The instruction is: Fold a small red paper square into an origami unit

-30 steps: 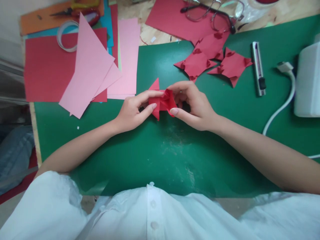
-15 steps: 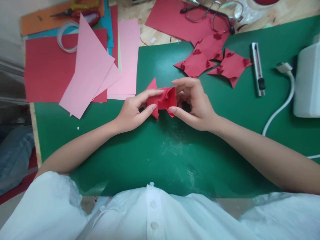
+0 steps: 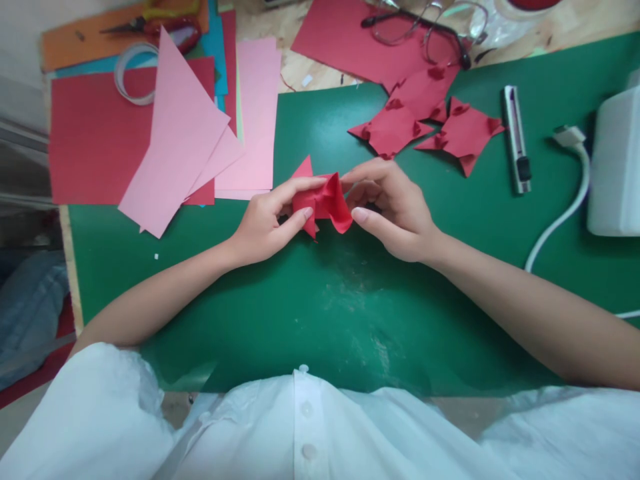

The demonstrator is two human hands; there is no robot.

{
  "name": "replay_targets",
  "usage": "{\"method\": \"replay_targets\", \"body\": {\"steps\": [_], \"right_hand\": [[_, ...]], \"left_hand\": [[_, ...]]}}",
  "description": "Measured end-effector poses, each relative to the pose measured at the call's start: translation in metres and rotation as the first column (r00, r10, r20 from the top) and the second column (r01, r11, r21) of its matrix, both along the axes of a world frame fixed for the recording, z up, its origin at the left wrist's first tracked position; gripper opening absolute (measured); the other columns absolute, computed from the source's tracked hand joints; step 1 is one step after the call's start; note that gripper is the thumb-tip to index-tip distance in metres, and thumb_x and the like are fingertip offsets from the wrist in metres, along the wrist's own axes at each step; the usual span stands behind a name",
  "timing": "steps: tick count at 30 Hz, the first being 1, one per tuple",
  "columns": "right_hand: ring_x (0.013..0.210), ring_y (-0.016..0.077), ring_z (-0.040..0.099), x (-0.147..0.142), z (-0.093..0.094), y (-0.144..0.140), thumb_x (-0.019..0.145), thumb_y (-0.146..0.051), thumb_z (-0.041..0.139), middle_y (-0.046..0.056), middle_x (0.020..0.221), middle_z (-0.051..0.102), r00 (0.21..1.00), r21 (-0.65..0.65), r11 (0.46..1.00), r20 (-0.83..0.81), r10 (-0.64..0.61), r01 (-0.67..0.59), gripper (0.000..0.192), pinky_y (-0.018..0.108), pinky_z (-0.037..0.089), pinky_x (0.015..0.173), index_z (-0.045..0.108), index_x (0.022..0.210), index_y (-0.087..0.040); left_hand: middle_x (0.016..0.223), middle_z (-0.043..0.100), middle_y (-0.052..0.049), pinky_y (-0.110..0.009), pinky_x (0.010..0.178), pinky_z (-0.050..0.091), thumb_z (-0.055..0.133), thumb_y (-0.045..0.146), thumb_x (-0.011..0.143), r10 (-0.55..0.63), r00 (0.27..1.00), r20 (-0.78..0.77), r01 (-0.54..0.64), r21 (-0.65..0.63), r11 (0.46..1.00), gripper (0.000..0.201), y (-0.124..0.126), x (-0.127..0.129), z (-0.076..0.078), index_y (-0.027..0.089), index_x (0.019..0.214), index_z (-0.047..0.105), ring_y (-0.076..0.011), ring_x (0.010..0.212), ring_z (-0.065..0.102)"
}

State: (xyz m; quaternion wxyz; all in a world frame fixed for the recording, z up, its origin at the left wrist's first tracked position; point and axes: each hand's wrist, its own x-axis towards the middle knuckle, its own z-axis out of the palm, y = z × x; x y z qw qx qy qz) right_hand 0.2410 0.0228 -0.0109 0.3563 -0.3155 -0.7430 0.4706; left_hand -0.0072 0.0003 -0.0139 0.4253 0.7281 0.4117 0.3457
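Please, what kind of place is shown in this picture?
Probably a paper-craft desk: a green cutting mat, loose coloured paper sheets, a utility knife, and folded red paper pieces.

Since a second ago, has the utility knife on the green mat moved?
No. The utility knife lies where it did, same angle, between the folded red paper pieces and the white cable.

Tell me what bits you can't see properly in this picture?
Head view only:
- Red paper: its middle folds are hidden by the left hand and right hand.
- White box: cut off by the right edge.
- Scissors: tops cut off by the top edge.
- Glasses: partly cut off at the top, and blurry.
- Cable: its end runs off the right edge.
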Motion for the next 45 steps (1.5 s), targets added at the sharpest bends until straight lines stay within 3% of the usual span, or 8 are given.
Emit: {"method": "replay_targets", "body": {"steps": [7, 13, 18, 22, 28, 37, 45], "right_hand": [[0.078, 0.0107, 0.063, 0.000, 0.004, 0.003, 0.106, -0.044, 0.059, 0.011, 0.124, 0.066, 0.989, 0.185, 0.983, 0.147, -0.008, -0.020, 0.028, 0.028, 0.058, 0.071, 0.069, 0.118, -0.021], [0.072, 0.0080, 0.061, -0.002, 0.000, 0.005, 0.106, -0.035, 0.062, 0.003, 0.102, 0.072, 0.987, 0.307, 0.945, 0.146, 0.066, -0.109, 0.022, 0.022, 0.053, 0.069, 0.068, 0.122, -0.021], [0.073, 0.0091, 0.063, -0.003, 0.001, 0.002, 0.105, -0.042, 0.064, 0.005, 0.106, 0.077, 0.978, 0.274, 0.955, 0.198, 0.059, -0.113, 0.030, 0.023, 0.052, 0.066, 0.067, 0.125, -0.019], [0.078, 0.0112, 0.067, -0.003, 0.000, 0.000, 0.104, -0.038, 0.063, 0.005, 0.111, 0.077, 0.975, 0.269, 0.957, 0.217, 0.050, -0.109, 0.032, 0.024, 0.055, 0.069, 0.063, 0.132, -0.021], [0.070, 0.0085, 0.061, -0.003, -0.003, -0.001, 0.103, -0.030, 0.065, -0.004, 0.090, 0.069, 0.989, 0.286, 0.956, 0.149, 0.021, -0.063, 0.043, 0.021, 0.052, 0.066, 0.048, 0.142, -0.023], [0.069, 0.0089, 0.061, -0.003, -0.001, -0.001, 0.104, -0.039, 0.064, 0.000, 0.094, 0.071, 0.990, 0.245, 0.970, 0.139, -0.035, 0.000, 0.024, 0.023, 0.052, 0.064, 0.057, 0.120, -0.022], [0.064, 0.0075, 0.055, -0.002, 0.003, 0.002, 0.103, -0.054, 0.067, 0.000, 0.086, 0.067, 0.991, 0.248, 0.968, 0.135, -0.006, -0.028, 0.037, 0.024, 0.049, 0.061, 0.059, 0.096, -0.019]], "left_hand": [[0.137, 0.076, -0.008, -0.030, 0.088, 0.070, 0.058, 0.059, 0.106, -0.008, 0.998, 0.059, 0.009, -0.021, 1.000, 0.050, -0.001, 0.000, -0.005, 0.027, 0.144, 0.062, -0.0204, 0.109, 0.081], [0.141, 0.075, -0.008, -0.029, 0.088, 0.070, 0.060, 0.056, 0.106, -0.079, 0.995, 0.068, 0.080, -0.009, 0.997, 0.047, 0.000, -0.004, -0.002, 0.028, 0.144, 0.062, -0.0193, 0.111, 0.080], [0.142, 0.074, -0.009, -0.032, 0.090, 0.071, 0.070, 0.063, 0.098, -0.096, 0.995, 0.015, 0.097, -0.014, 0.995, 0.061, 0.000, -0.004, 0.000, 0.029, 0.148, 0.059, -0.0213, 0.108, 0.081], [0.143, 0.073, -0.008, -0.033, 0.093, 0.071, 0.072, 0.058, 0.098, -0.114, 0.993, 0.025, 0.114, 0.018, 0.993, 0.060, -0.001, -0.003, -0.004, 0.030, 0.149, 0.058, -0.0210, 0.108, 0.081], [0.146, 0.071, -0.006, -0.031, 0.093, 0.071, 0.073, 0.050, 0.099, -0.150, 0.989, 0.014, 0.148, 0.097, 0.984, 0.061, 0.002, -0.006, -0.010, 0.032, 0.154, 0.053, -0.0207, 0.108, 0.082], [0.142, 0.073, -0.004, -0.028, 0.087, 0.070, 0.076, 0.040, 0.096, -0.144, 0.990, -0.001, 0.143, 0.089, 0.986, 0.061, 0.001, -0.005, -0.004, 0.034, 0.153, 0.054, -0.0184, 0.101, 0.083], [0.135, 0.078, -0.006, -0.018, 0.078, 0.063, 0.078, 0.033, 0.094, -0.141, 0.989, -0.044, 0.145, 0.110, 0.983, 0.044, 0.001, -0.003, 0.004, 0.023, 0.136, 0.069, -0.0122, 0.091, 0.080]]}}
